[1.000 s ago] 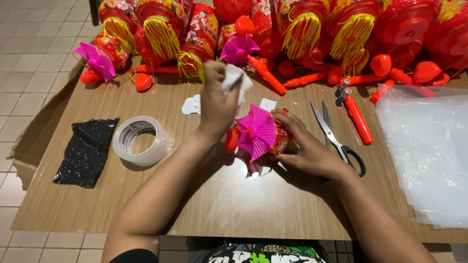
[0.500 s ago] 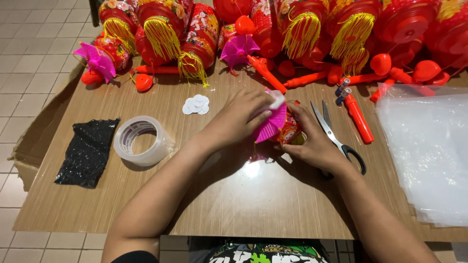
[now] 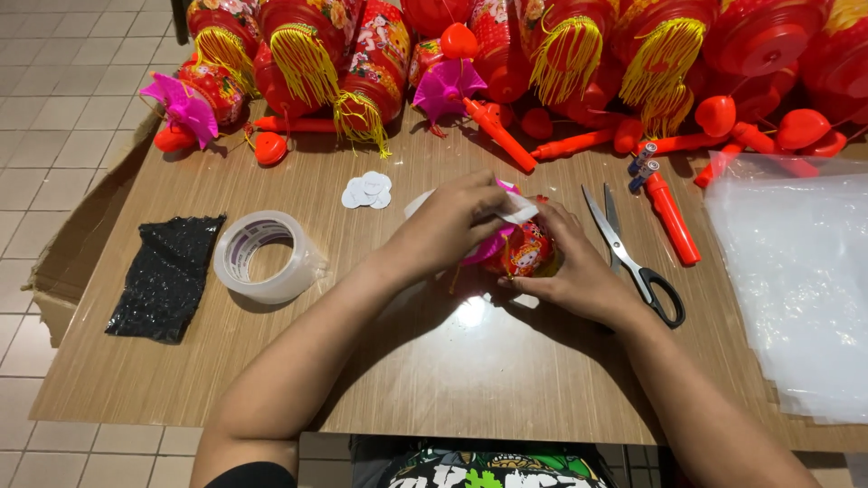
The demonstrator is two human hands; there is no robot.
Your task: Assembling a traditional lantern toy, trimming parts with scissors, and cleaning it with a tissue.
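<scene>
Hands are working mid-table: left hand (image 3: pixel 452 221) is pinching a white paper strip (image 3: pixel 515 210) against the small red lantern (image 3: pixel 520 253), right hand (image 3: pixel 579 271) is cupping it, fingers curled. Step looks like attaching; next likely needs pressing flat.

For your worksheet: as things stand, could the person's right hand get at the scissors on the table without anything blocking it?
Probably yes. The scissors lie flat on the table just beside the right hand, with bare wood between them. But that hand is busy steadying the small lantern, so it would have to let go.
</scene>
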